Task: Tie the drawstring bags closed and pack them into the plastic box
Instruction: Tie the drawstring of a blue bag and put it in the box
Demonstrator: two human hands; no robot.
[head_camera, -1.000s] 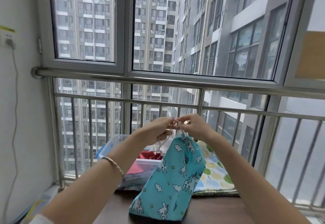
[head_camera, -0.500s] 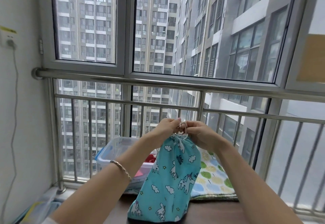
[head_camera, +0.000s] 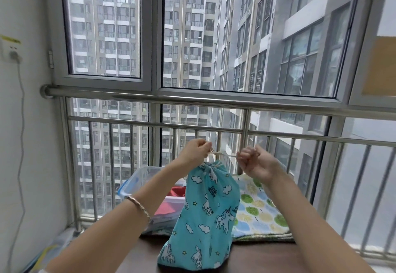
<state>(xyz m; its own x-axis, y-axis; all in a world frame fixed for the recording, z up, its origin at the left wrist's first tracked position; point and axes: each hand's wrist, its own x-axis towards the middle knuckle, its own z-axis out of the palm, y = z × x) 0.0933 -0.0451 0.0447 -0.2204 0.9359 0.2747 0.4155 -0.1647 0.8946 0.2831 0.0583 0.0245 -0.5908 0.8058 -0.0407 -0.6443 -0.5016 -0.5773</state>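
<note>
Turquoise cotton printed with white unicorns and clouds: that is the bag I am working on. It stands upright on the dark table right in front of me, with its mouth gathered into a tight ruffle at the top. My left hand pinches one end of the pale cord just above and left of the neck. My right hand, fingers curled in, grips the other end further to the right, so the cord runs taut between my two fists. The bag sits below and between my hands, its neck nearer the left one. I judge that the mouth is drawn closed and the knot is only being pulled tight, since I cannot make out a finished knot or bow. The plastic box, clear with a blue rim and no lid on it, sits on the far left, behind the bag and under my left forearm. Some red fabric lies inside it, which I take to be a bag already packed, though I cannot tell how many are in there. On the right, just behind the unicorn bag, a tree-print cloth lies flat. If it is another bag, it is not yet boxed. Left for me: finish this tie, then carry the bag to the far left and set it in the box.
</note>
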